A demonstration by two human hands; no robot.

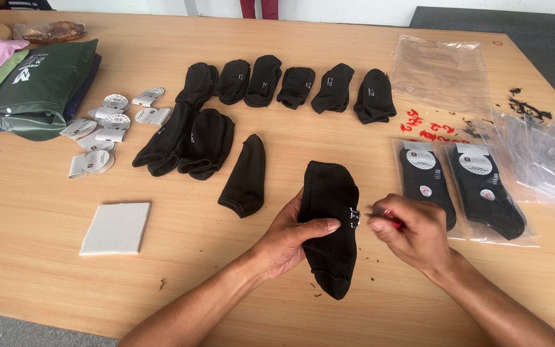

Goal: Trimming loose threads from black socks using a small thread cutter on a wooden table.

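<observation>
In the head view, near the table's (33,212) near edge, the left hand (287,241) is closed around a black sock (329,225). The right hand (412,231) pinches a small red tool (390,220) at its metal tag (354,218); a slip could tear the fabric.

black sock (329,225), upright, folded, small metal clip (354,218) at edge

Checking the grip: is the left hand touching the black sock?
Touching. The head view shows the left hand wrapped around the black sock, thumb pressed across its front.
</observation>
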